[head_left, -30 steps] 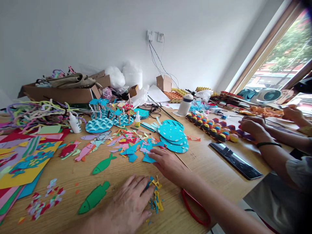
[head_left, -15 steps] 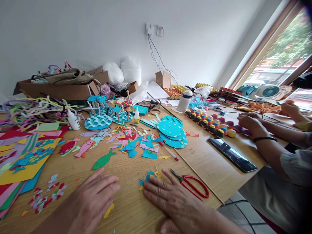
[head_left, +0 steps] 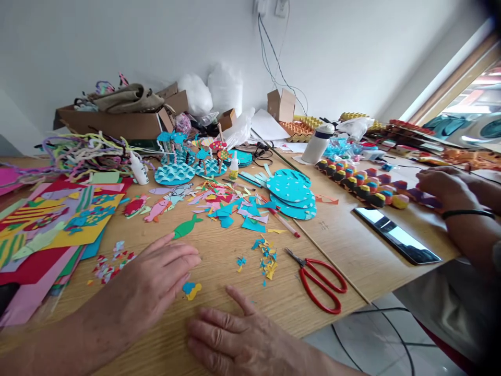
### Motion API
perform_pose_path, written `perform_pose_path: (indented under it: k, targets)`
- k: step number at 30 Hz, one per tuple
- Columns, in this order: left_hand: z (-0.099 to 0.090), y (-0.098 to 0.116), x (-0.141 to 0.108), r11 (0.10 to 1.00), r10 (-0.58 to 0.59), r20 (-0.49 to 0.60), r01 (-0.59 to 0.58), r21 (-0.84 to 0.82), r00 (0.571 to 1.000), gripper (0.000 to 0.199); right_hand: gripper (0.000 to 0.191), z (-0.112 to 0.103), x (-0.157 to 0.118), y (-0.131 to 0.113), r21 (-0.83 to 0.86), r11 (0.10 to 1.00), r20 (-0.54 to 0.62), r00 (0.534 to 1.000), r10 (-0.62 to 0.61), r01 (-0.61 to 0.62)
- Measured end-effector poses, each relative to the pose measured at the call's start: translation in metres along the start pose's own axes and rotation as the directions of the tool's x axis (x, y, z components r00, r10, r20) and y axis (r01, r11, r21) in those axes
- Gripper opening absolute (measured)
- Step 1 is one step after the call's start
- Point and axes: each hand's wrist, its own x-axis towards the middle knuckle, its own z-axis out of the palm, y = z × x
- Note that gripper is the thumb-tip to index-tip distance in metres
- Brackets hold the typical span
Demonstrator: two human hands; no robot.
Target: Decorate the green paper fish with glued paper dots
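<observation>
My left hand (head_left: 162, 277) rests over the wooden table with its fingers stretched out and holds nothing. Just past its fingertips lies a green paper fish (head_left: 188, 226). My right hand (head_left: 238, 334) is flat near the front edge, fingers outstretched, also holding nothing. Between the two hands is a small blue and yellow paper scrap (head_left: 191, 290). Farther off sit a heap of blue and yellow snippets (head_left: 268, 258) and a tinier scrap (head_left: 241, 264). Red-handled scissors (head_left: 319, 282) lie to the right of the heap, apart from my right hand.
Coloured paper sheets (head_left: 50, 256) are stacked at left, beside red and white snippets (head_left: 113, 263). Blue discs (head_left: 291, 196), a glue bottle (head_left: 234, 169) and a thin stick (head_left: 332, 263) lie beyond. A phone (head_left: 397, 236) is at right, near another person's hand (head_left: 450, 190).
My right hand has moved off the blue and yellow snippets, back toward the table's front edge. The snippets and scissors show fully now. The camera view has tilted down and turned left.
</observation>
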Motion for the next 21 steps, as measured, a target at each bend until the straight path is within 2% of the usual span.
perform_pose_path:
  k: [3, 4, 6, 10, 15, 17, 19, 20, 21]
  targets:
    - [0.003, 0.001, -0.006, 0.999, -0.026, 0.026, 0.027, -0.033, 0.999, 0.032, 0.04, -0.001, -0.008, 0.005, 0.07, 0.997, 0.031, 0.999, 0.038, -0.04]
    - [0.005, 0.0, -0.009, 0.998, -0.04, 0.022, 0.041, -0.043, 0.999, 0.03, 0.042, -0.006, -0.015, 0.009, 0.106, 0.99, 0.087, 0.993, 0.084, -0.093]
    - [0.008, -0.003, -0.016, 0.997, -0.052, 0.005, 0.052, -0.058, 0.999, 0.028, 0.061, -0.018, -0.032, 0.018, 0.158, 0.963, 0.16, 0.968, 0.194, -0.219]
    - [0.013, -0.008, -0.024, 0.998, -0.033, -0.036, 0.031, -0.056, 0.999, 0.025, 0.071, -0.032, -0.063, 0.027, 0.119, 0.901, 0.144, 0.905, 0.4, -0.417]
    - [0.021, -0.008, -0.023, 0.998, -0.019, -0.02, 0.018, -0.057, 1.0, 0.025, 0.069, -0.029, -0.072, 0.018, 0.137, 0.927, 0.152, 0.932, 0.33, -0.35]
    - [0.025, -0.006, -0.022, 0.997, 0.01, -0.019, -0.011, -0.075, 1.0, 0.027, 0.069, -0.027, -0.078, 0.018, 0.096, 0.918, 0.115, 0.921, 0.373, -0.384]
    - [0.028, -0.002, -0.02, 0.992, 0.077, -0.013, -0.078, -0.104, 0.997, 0.034, 0.064, -0.026, -0.088, 0.022, 0.018, 0.875, 0.036, 0.875, 0.483, -0.484]
    - [0.031, 0.002, -0.019, 0.986, 0.12, -0.013, -0.121, -0.111, 0.993, 0.037, 0.056, -0.026, -0.093, 0.024, -0.017, 0.83, -0.022, 0.83, 0.557, -0.557]
    - [0.033, 0.007, -0.017, 0.979, 0.169, -0.017, -0.17, -0.109, 0.985, 0.039, 0.047, -0.026, -0.099, 0.027, -0.035, 0.767, -0.08, 0.767, 0.636, -0.64]
